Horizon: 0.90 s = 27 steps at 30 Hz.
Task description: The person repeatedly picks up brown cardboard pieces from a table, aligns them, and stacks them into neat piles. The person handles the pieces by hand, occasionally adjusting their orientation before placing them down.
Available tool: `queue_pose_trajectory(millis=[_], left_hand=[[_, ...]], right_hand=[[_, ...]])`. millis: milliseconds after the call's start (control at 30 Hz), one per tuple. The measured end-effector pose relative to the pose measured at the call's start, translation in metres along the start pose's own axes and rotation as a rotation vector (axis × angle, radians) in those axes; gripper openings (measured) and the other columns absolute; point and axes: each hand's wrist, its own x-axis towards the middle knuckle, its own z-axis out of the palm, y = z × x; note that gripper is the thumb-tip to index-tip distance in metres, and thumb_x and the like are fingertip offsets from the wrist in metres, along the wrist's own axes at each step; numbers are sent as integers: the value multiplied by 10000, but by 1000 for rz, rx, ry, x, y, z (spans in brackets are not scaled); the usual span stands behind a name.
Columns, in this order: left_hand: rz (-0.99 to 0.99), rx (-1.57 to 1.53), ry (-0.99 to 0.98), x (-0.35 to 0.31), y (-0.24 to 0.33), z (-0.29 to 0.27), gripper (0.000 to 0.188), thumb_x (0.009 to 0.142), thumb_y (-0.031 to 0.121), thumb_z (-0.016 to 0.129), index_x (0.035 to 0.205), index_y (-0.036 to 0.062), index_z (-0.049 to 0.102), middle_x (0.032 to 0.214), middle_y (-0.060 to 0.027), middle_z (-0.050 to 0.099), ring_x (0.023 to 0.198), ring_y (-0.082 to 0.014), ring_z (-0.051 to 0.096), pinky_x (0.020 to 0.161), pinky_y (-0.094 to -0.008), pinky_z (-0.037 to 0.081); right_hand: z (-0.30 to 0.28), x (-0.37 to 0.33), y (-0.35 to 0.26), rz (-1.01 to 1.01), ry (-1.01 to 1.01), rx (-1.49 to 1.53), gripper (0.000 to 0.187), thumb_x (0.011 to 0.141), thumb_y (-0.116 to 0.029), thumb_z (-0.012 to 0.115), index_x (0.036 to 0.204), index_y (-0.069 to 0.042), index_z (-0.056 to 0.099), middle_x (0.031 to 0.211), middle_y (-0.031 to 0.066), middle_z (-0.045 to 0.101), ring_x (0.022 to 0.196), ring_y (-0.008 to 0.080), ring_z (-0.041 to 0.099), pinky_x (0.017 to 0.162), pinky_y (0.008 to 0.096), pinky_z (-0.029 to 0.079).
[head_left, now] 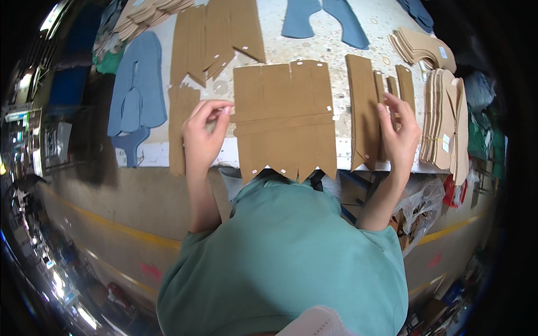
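The table [280,50] around and beyond the hands [203,137] is brightly and evenly lit, its pale surface nearly washed out in places. A soft shadow darkens the brown strip [361,95] just left of the right hand. Below the hands, the floor [145,196] is dimmer, and the green shirt [297,235] carries gentle shading. Far left of the hands, bright lights [86,318] glare against dark, smeared surroundings. The middle looks fairly sharp; toward the blackened rim, detail softens and shapes stretch and curve.
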Motion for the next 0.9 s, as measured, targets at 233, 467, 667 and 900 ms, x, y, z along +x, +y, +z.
queue_pose_trajectory(millis=[233,467,667,900], left_hand=[[-41,182,-228,6,-15,6,158,821,94,743,958,35,690,916,-50,653,813,-149,618,733,-280,502],[-75,117,-190,4,-18,10,127,818,89,740,918,36,682,825,-49,667,728,-154,641,687,-282,512],[-108,-109,-296,-1,-12,4,103,824,58,710,923,31,700,781,-51,661,671,-112,615,630,-250,484],[-6,96,-308,-4,-9,9,138,799,45,697,937,53,707,814,-52,631,682,-147,598,640,-286,482]], right_hand=[[57,-9,-32,-244,-311,-65,195,806,-142,740,978,-56,714,927,84,601,942,269,555,818,377,484],[61,-7,-24,-219,-272,60,137,810,-88,740,929,-40,691,842,61,627,807,218,587,732,334,494],[52,-9,-13,-87,-286,268,101,846,-56,724,937,-25,696,777,44,647,612,101,561,605,253,461],[51,-12,-14,-220,-352,85,141,790,-79,745,926,-52,716,784,65,640,714,205,560,670,332,477]])
